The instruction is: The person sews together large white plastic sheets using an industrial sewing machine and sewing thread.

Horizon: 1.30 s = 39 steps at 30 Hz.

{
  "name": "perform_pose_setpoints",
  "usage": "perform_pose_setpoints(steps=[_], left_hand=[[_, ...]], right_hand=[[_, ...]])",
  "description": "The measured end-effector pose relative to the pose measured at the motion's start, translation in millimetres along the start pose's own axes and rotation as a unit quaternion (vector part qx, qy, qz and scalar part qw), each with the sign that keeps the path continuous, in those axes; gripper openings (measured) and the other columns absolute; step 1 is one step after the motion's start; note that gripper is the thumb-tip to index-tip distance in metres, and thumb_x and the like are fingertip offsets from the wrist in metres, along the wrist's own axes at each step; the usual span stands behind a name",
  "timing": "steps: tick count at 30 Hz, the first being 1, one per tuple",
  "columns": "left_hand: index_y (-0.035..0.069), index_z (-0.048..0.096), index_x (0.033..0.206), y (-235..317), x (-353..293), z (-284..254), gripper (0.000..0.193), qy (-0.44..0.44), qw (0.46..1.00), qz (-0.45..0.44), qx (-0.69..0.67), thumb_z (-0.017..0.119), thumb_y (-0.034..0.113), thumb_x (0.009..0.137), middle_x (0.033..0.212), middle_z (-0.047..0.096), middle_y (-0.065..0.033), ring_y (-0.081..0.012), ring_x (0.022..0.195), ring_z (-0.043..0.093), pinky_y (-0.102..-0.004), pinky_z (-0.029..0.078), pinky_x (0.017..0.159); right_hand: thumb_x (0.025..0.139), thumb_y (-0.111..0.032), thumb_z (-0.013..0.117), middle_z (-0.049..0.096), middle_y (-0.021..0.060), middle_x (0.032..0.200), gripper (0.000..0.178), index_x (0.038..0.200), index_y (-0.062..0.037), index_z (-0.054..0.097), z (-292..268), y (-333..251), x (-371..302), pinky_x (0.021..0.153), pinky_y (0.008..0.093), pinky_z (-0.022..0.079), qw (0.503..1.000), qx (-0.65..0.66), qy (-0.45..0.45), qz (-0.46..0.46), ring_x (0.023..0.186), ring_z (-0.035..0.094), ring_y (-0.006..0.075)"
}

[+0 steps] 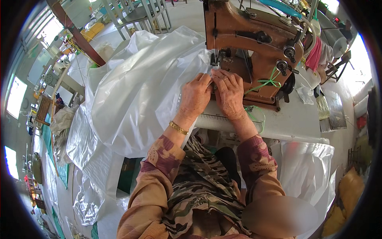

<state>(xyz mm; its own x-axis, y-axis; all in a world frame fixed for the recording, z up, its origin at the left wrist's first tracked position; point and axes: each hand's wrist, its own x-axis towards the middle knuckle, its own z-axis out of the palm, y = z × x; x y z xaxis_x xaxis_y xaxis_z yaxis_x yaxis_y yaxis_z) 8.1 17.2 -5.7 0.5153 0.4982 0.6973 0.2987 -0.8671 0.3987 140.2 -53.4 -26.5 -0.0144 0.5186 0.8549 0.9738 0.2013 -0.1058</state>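
Note:
A brown industrial sewing machine [227,20] stands on the work table, its presser foot [215,59] just beyond my fingertips. White translucent plastic film [143,95] spreads in loose folds left of the machine, and its edge runs up to the foot. Whether it is a sheet or a bag I cannot tell. My left hand [195,92], with a gold watch band [178,128] at the wrist, is closed on the film's edge. Beside it, my right hand [230,92] pinches the same edge, fingers bent close to the needle. The fingertips partly hide the film there.
A ruler strip [215,117] lies along the table's near side. Green cord [269,82] is tied to the machine. More white plastic [304,163] hangs at the lower right. Crumpled clear film [85,143] drapes down on the left. A metal rack [137,16] and a reddish post [75,32] stand beyond.

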Motion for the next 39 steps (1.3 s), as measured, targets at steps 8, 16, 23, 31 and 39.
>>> perform_pose_setpoints(steps=[8, 16, 23, 31, 39], left_hand=[[0.005, 0.055, 0.091, 2.3, 2.2, -1.4, 0.016, 0.005, 1.0, 0.009, -0.014, 0.064, -0.001, 0.079, 0.089, 0.064, -0.0125, -0.0405, 0.077, 0.064, -0.0482, 0.052, 0.064], [0.002, 0.064, 0.094, -6.9, 21.1, -35.0, 0.007, -0.167, 0.985, 0.015, -0.044, 0.063, 0.006, 0.088, 0.094, 0.068, -0.0146, -0.0386, 0.079, 0.066, -0.0416, 0.054, 0.07], [0.006, 0.063, 0.124, -141.1, 58.1, -118.9, 0.037, -0.084, 0.965, 0.015, 0.25, 0.06, 0.031, 0.097, 0.116, 0.068, -0.0186, -0.0376, 0.106, 0.065, -0.0457, 0.051, 0.093], [0.005, 0.062, 0.11, -224.1, -13.5, -81.7, 0.038, -0.105, 0.941, -0.192, 0.258, 0.066, 0.038, 0.091, 0.105, 0.068, -0.0213, -0.0407, 0.101, 0.064, -0.0511, 0.049, 0.088], [0.005, 0.063, 0.101, -211.8, -24.2, -80.7, 0.027, -0.058, 0.955, -0.224, 0.185, 0.064, 0.03, 0.093, 0.107, 0.068, -0.0193, -0.0413, 0.103, 0.063, -0.0526, 0.048, 0.087]], right_hand=[[0.075, -0.002, 0.063, 0.064, 0.0058, 0.128, 0.042, 0.117, -0.0052, 0.062, -0.5, -0.5, 1.5, 0.098, 0.0422, 0.042, 1.0, 0.001, 0.016, -0.005, 0.119, 0.059, 0.0243], [0.075, -0.002, 0.064, 0.064, 0.0067, 0.127, 0.04, 0.115, -0.0046, 0.061, 2.4, 5.1, -2.1, 0.097, 0.0432, 0.043, 1.0, 0.004, 0.024, -0.016, 0.117, 0.059, 0.0251], [0.073, -0.003, 0.066, 0.062, 0.0066, 0.129, 0.042, 0.115, -0.0044, 0.06, -0.4, 5.0, -3.2, 0.095, 0.0438, 0.043, 1.0, 0.01, 0.014, -0.022, 0.118, 0.057, 0.0255], [0.079, -0.009, 0.07, 0.069, 0.0057, 0.11, 0.028, 0.106, -0.0053, 0.062, -4.5, -6.4, 14.9, 0.09, 0.042, 0.045, 0.997, -0.022, 0.056, -0.042, 0.105, 0.063, 0.0257], [0.085, -0.025, 0.07, 0.062, 0.008, 0.086, 0.015, 0.093, -0.0134, 0.065, -54.2, -17.8, 196.8, 0.085, 0.0445, 0.042, 0.972, -0.184, 0.086, -0.119, 0.087, 0.059, 0.0281]])
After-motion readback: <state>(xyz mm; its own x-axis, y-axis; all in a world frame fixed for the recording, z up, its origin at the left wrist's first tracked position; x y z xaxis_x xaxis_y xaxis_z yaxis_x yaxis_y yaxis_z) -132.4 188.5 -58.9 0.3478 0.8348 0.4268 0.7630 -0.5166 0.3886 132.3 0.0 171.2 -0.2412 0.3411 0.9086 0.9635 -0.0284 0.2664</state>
